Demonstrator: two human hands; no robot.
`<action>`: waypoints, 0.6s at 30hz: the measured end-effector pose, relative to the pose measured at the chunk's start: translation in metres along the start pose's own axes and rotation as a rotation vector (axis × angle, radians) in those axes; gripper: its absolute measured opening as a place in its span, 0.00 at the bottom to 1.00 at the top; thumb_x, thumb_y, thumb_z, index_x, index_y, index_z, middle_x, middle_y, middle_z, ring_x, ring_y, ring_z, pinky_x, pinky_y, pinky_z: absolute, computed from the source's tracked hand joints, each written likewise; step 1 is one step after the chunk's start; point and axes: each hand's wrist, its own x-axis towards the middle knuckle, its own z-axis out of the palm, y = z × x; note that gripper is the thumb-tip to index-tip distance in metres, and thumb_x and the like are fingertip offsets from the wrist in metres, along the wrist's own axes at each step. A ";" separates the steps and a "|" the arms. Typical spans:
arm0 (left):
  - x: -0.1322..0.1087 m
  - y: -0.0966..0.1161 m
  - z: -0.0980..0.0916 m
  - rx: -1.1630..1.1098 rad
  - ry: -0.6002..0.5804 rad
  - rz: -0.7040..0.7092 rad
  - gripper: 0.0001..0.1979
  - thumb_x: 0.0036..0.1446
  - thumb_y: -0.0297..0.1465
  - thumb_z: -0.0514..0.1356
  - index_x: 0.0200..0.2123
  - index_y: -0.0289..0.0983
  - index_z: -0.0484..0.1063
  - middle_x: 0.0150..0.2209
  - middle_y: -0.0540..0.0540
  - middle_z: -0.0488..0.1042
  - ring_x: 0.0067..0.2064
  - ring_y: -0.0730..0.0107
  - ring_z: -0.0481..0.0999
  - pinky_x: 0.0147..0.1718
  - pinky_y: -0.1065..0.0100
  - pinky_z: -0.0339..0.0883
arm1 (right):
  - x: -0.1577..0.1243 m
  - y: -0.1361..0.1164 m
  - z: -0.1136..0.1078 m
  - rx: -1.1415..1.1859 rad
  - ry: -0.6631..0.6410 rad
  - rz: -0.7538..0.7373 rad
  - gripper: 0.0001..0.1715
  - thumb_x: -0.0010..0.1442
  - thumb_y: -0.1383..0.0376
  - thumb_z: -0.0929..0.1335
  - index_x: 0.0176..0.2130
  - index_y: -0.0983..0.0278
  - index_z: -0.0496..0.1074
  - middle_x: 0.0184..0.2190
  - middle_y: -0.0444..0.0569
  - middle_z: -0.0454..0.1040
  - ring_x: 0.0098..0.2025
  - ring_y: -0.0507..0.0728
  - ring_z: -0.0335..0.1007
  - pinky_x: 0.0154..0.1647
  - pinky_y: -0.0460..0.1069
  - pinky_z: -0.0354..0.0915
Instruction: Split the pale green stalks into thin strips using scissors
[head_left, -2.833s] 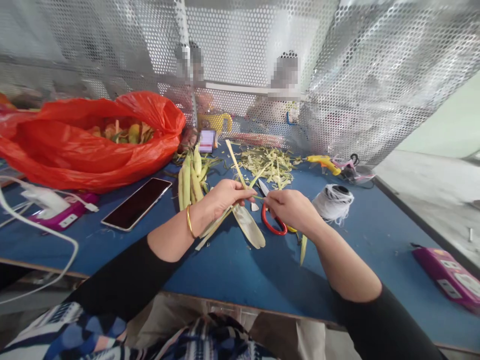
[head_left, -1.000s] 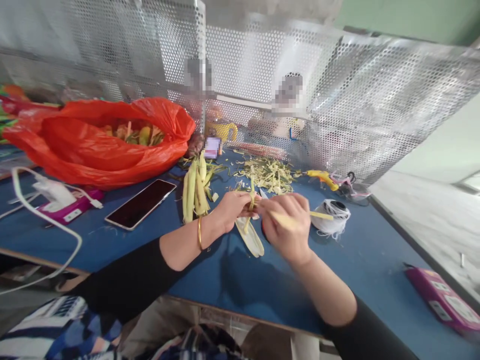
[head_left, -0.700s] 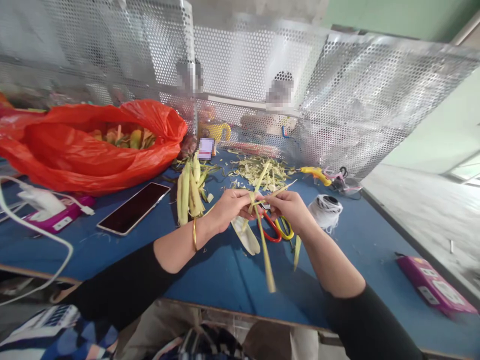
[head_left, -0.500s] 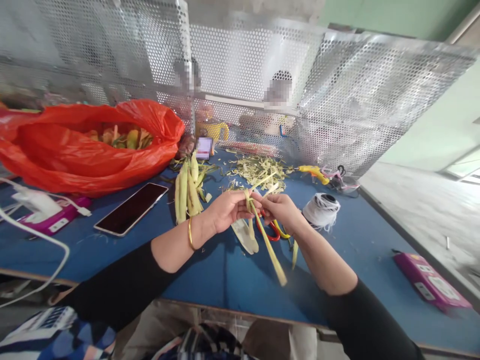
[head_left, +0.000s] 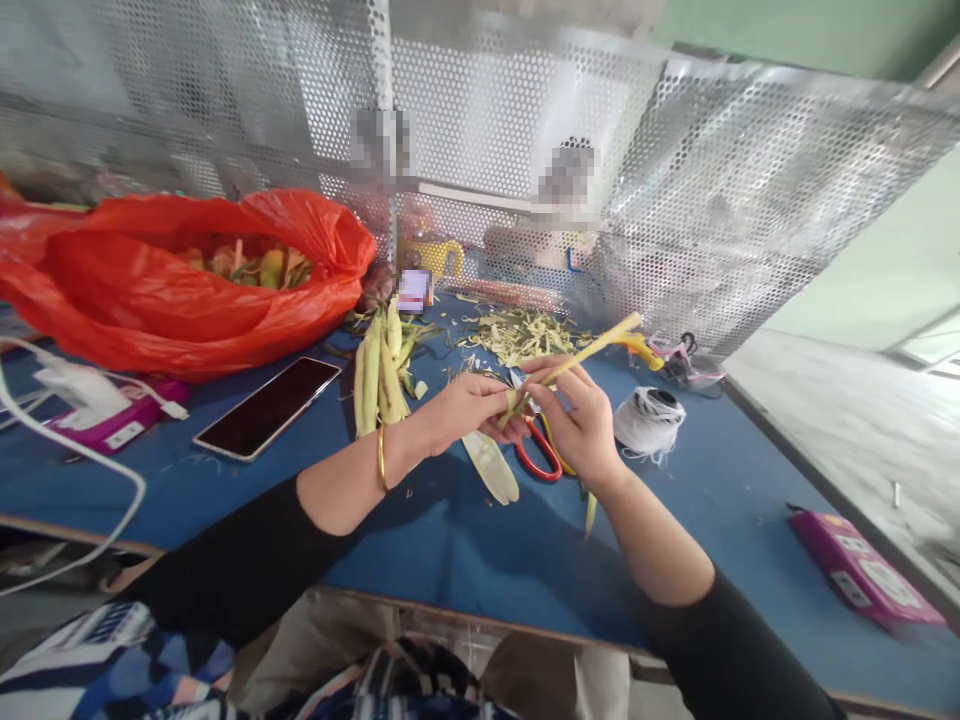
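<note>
My left hand (head_left: 469, 412) pinches one end of a pale green leaf strip (head_left: 598, 342) near the middle of the table. Close against it, my right hand (head_left: 581, 420) has its fingers closed on the same strip, whose long end points up and to the right. Just below the hands lie scissors with red and yellow handles (head_left: 538, 455), partly hidden by my right hand. A flat pale husk piece (head_left: 491, 468) rests on the table beneath my left hand. Long green husks (head_left: 367, 380) are left of the hands, and shredded scraps (head_left: 517, 335) lie behind them.
A red plastic bag (head_left: 180, 320) and a phone (head_left: 268, 408) occupy the left of the blue table (head_left: 450, 560). White thread (head_left: 651, 422), a yellow tool (head_left: 641, 350) and a purple box (head_left: 862, 570) are on the right. Perforated metal panels (head_left: 480, 110) stand behind; people show through them.
The strip's long end has swung from pointing down toward me to pointing up and right. My right hand has turned with it, and the scissors' red handle shows more.
</note>
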 end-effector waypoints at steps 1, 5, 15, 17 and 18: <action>-0.001 0.000 0.000 0.015 -0.042 -0.002 0.13 0.53 0.38 0.66 0.25 0.33 0.77 0.23 0.44 0.77 0.25 0.71 0.77 0.30 0.69 0.72 | 0.000 0.000 0.000 -0.001 -0.016 0.038 0.11 0.67 0.65 0.61 0.32 0.61 0.68 0.35 0.50 0.76 0.40 0.56 0.73 0.43 0.52 0.67; -0.002 -0.001 -0.001 0.008 -0.079 -0.025 0.15 0.52 0.40 0.66 0.26 0.33 0.77 0.23 0.44 0.78 0.25 0.71 0.77 0.31 0.68 0.73 | 0.000 -0.002 0.002 -0.121 -0.077 0.184 0.15 0.65 0.63 0.61 0.26 0.60 0.60 0.22 0.43 0.68 0.27 0.53 0.64 0.31 0.48 0.60; 0.004 -0.008 -0.002 -0.135 0.069 -0.166 0.10 0.51 0.34 0.69 0.25 0.33 0.76 0.24 0.44 0.78 0.25 0.73 0.77 0.28 0.72 0.71 | 0.001 -0.002 0.008 -0.021 -0.102 0.466 0.17 0.60 0.59 0.62 0.22 0.59 0.55 0.16 0.39 0.59 0.21 0.50 0.52 0.24 0.46 0.51; 0.005 -0.010 -0.002 -0.186 0.100 -0.189 0.08 0.50 0.32 0.69 0.26 0.33 0.76 0.24 0.44 0.78 0.24 0.73 0.77 0.27 0.73 0.70 | 0.001 0.000 0.009 0.006 -0.099 0.502 0.18 0.59 0.58 0.63 0.21 0.60 0.55 0.16 0.39 0.58 0.22 0.50 0.51 0.25 0.46 0.50; 0.005 -0.010 -0.003 -0.209 0.103 -0.195 0.07 0.50 0.31 0.69 0.26 0.33 0.76 0.24 0.44 0.78 0.25 0.73 0.77 0.27 0.73 0.70 | 0.001 0.001 0.010 0.020 -0.095 0.522 0.18 0.58 0.58 0.63 0.21 0.60 0.55 0.16 0.39 0.57 0.22 0.50 0.51 0.25 0.46 0.50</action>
